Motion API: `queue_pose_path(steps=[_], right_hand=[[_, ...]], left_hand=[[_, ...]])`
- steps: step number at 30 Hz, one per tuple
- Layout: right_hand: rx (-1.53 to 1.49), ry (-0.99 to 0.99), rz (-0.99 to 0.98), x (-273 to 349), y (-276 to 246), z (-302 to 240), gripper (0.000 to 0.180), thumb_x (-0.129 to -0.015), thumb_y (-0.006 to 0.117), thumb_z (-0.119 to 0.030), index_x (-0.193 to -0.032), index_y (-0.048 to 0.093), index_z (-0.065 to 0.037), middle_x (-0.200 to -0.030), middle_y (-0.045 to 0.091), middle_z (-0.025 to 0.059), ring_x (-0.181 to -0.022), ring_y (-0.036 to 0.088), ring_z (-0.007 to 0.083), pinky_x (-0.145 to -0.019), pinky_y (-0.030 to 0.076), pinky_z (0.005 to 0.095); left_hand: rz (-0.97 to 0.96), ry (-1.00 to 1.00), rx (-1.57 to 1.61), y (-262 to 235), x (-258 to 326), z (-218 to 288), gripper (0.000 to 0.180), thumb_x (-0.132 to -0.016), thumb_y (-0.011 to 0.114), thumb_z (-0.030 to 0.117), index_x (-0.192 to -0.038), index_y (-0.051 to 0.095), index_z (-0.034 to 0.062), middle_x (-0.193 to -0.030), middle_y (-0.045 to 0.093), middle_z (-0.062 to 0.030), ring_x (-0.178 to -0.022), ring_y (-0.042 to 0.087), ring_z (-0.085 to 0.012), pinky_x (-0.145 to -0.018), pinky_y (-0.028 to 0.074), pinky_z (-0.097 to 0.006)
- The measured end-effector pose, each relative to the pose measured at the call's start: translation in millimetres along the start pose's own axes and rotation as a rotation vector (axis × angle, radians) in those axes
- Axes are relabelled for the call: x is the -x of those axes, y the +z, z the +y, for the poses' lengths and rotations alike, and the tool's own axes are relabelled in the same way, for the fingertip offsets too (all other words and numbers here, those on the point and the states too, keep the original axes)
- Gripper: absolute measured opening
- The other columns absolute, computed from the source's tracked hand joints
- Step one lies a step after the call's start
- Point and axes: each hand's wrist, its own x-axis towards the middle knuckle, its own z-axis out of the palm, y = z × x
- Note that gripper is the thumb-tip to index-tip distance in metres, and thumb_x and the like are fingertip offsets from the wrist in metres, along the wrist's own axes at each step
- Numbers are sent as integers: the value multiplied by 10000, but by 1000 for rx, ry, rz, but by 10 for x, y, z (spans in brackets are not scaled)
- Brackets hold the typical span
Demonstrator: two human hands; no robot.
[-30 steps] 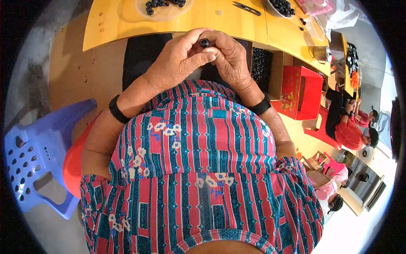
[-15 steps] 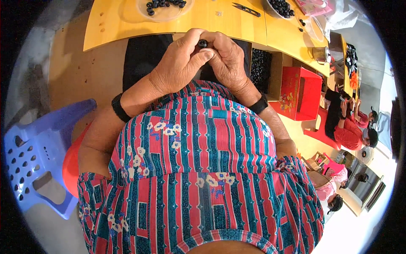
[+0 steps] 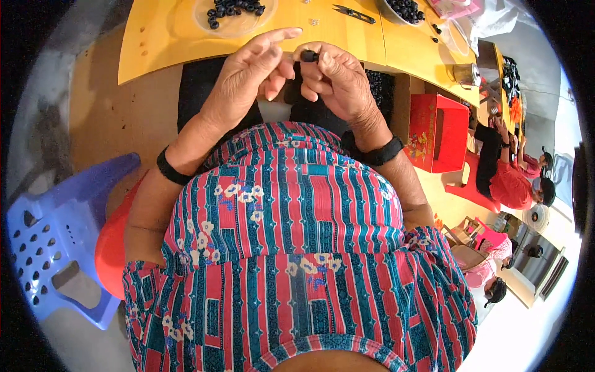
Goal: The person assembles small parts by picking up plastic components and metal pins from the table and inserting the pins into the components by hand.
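Note:
My right hand (image 3: 338,80) pinches a small black cylindrical piece (image 3: 308,56) between thumb and fingertips, just in front of the table's near edge. Close beside it, my left hand (image 3: 243,80) is raised with its fingers apart and nothing visible in them; one finger points toward the piece. Beyond the left hand, a clear shallow bowl (image 3: 199,23) on the yellow table (image 3: 155,46) holds several similar black ring-like pieces (image 3: 215,22). A pair of black thread snips (image 3: 354,14) lies on the tabletop farther right.
A second bowl (image 3: 396,17) full of black pieces stands at the far right. A carton of dark pieces (image 3: 379,90) and a red box (image 3: 421,133) are right of my knees. A blue plastic chair (image 3: 80,217) is at left; people (image 3: 511,183) sit at right.
My hands were together around the black piece; now they are apart. The left hand has let go and spread its fingers, while the right keeps the piece in a pinch.

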Motion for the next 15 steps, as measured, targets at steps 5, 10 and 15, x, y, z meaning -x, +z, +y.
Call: queue_pose_path(steps=[5,10,15], right_hand=[[-99,34,-96,-10,-23,70,425,-896,545,-384,-1059,571,8,-641,444,-9,-487,386,80,-513,431,274],[-139,88,-161,-21,13,39,449,-890,554,-382,-1075,564,26,-672,466,-4,-498,415,71,-552,482,281],[-176,163,-144,-28,-27,59,427,-870,585,-381,-996,571,27,-700,487,6,-494,413,69,-558,493,277]], left_hand=[[-73,134,-314,2,-12,58,315,-909,557,167,-1197,548,40,-760,543,24,-641,506,-62,-609,448,-191],[-49,352,-635,-76,-10,94,249,-837,626,112,-1084,637,84,-724,528,0,-629,498,-80,-602,442,-216],[-14,364,-705,-49,-14,110,260,-758,697,97,-1016,668,88,-668,463,-3,-582,459,-89,-555,413,-221]])
